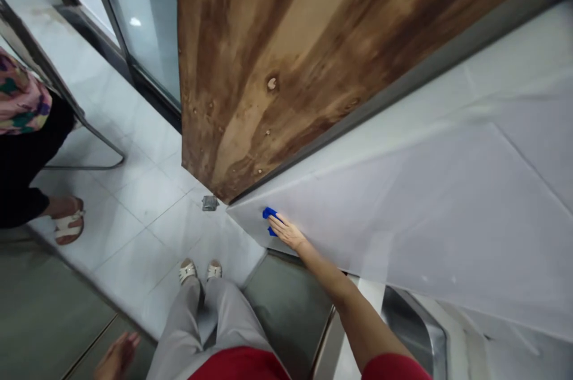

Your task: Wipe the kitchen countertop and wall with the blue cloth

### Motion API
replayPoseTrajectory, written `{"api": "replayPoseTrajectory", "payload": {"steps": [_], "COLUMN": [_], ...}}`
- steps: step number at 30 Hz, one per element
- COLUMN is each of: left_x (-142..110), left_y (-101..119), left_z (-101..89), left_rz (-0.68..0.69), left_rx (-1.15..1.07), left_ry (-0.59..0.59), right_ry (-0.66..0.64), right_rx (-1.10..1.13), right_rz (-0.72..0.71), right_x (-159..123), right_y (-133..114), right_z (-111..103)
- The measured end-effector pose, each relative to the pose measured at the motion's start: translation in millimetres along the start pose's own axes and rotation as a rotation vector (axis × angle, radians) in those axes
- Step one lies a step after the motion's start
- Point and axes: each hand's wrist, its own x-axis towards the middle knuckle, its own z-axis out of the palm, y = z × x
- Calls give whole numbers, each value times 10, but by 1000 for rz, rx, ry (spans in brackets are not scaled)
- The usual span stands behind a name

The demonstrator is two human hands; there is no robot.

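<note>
My right hand (286,231) reaches down and presses a small blue cloth (269,215) flat against the white tiled wall (403,213), near its lower corner by the floor. The fingers lie stretched over the cloth. My left hand (117,356) hangs at the bottom left beside my grey-trousered leg, fingers loosely apart, holding nothing. My feet in pale sandals (200,271) stand on the white floor tiles.
A brown wooden door (286,64) stands open above the wall corner, with a small metal floor fitting (209,203) at its foot. Glass panels (143,16) lie beyond. Another person's sandalled foot (68,225) and patterned clothing are at left. A steel sink (416,326) is at lower right.
</note>
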Motion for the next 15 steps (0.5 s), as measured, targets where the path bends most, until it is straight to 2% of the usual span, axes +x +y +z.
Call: {"api": "replayPoseTrajectory", "payload": {"steps": [3,8,12,15], "left_x": [14,-38,-295,-534], "left_y": [-97,-185,-183,-232], "left_z": [12,155,491,823], "left_rz": [-50,-50,-39,-47], "left_rx": [18,-15,-135,-283], "left_ry": [29,73,48,2], "right_ry": [-12,23,57,40], "right_rx": [9,31,82,154], "right_rz": [-33,-100,-135,-156], "right_x": [-466,-1108,-1281,-1169], "right_y": [-123,-303,-411,-441], "right_z": [227,406,587,754]}}
